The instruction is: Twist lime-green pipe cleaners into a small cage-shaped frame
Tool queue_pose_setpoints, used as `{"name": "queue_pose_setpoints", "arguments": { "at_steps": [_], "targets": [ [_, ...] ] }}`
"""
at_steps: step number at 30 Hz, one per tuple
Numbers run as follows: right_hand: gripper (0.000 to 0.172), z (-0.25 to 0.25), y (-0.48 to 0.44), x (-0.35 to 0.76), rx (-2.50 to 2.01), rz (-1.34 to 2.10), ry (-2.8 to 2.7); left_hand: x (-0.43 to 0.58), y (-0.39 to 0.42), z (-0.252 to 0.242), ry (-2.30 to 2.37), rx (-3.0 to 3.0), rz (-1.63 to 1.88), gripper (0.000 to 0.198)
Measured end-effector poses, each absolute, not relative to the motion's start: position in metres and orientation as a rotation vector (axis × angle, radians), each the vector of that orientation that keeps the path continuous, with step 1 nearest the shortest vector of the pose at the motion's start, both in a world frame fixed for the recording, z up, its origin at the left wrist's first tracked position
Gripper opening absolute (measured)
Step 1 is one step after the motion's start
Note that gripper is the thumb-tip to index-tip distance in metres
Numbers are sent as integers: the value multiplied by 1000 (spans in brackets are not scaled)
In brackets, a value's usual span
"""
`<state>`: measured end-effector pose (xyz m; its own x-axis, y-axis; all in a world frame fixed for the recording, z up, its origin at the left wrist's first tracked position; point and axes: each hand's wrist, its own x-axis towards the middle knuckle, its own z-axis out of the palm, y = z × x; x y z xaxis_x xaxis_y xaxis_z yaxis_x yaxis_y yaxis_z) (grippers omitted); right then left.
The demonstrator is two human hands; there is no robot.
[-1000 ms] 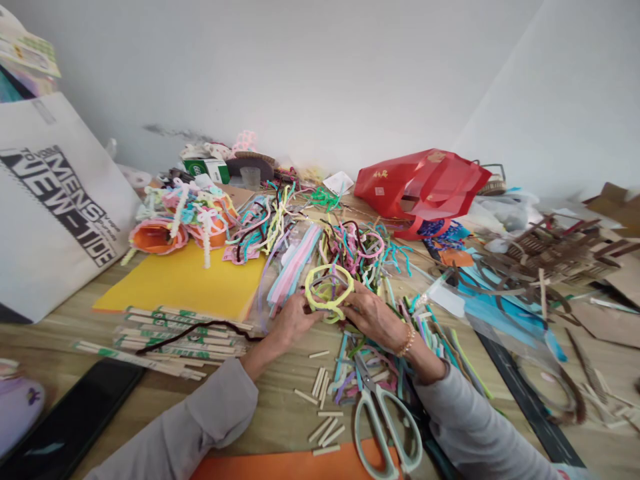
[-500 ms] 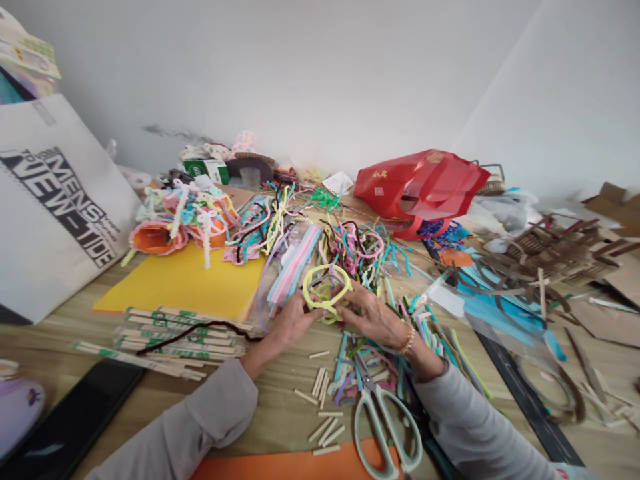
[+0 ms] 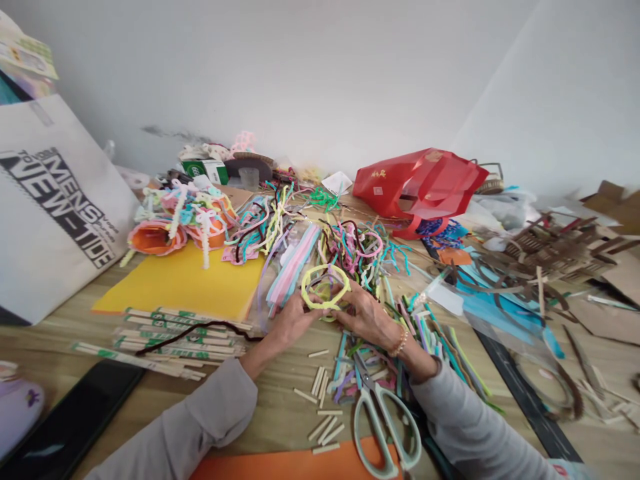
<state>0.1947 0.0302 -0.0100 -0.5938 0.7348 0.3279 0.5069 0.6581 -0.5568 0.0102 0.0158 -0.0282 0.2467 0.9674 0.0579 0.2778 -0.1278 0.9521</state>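
Observation:
A yellow pipe-cleaner ring (image 3: 326, 268) is held between my two hands over the middle of the table, with more yellow loops showing just beneath it. My left hand (image 3: 289, 325) pinches its lower left side, fingertips closed. On the other side my right hand (image 3: 369, 319), with a beaded bracelet at the wrist, grips the ring's lower right edge. Some fingertips are hidden behind the ring. Striped pink, white and blue pipe cleaners (image 3: 294, 263) lie just beyond my left hand. A tangle of mixed pipe cleaners (image 3: 353, 243) is behind the ring.
Pale-handled scissors (image 3: 375, 427) lie near my right forearm, beside short wooden sticks (image 3: 327, 430). To the left are wrapped chopsticks (image 3: 180, 343), a black phone (image 3: 75, 417) and yellow sheets (image 3: 190, 283). A red bag (image 3: 420, 183) stands at the back; a white bag (image 3: 60, 207) is far left.
The yellow ring has tilted slightly between my hands, and my right hand and wrist have shifted a little to the left. My left hand stays nearly in place.

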Motion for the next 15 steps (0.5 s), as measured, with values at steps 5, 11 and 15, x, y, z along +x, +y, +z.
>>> {"name": "queue_pose_setpoints", "arguments": {
  "at_steps": [5, 11, 15],
  "targets": [
    [8, -13, 30, 195, -975, 544, -2319, 11, 14, -21, 1226, 1607, 929, 23],
    [6, -12, 29, 194, -974, 585, -2292, 12, 10, -13, 1243, 1598, 936, 24],
    [6, -12, 31, 195, -992, 611, -2300, 11, 11, -15, 1244, 1618, 944, 24]
  ]
}}
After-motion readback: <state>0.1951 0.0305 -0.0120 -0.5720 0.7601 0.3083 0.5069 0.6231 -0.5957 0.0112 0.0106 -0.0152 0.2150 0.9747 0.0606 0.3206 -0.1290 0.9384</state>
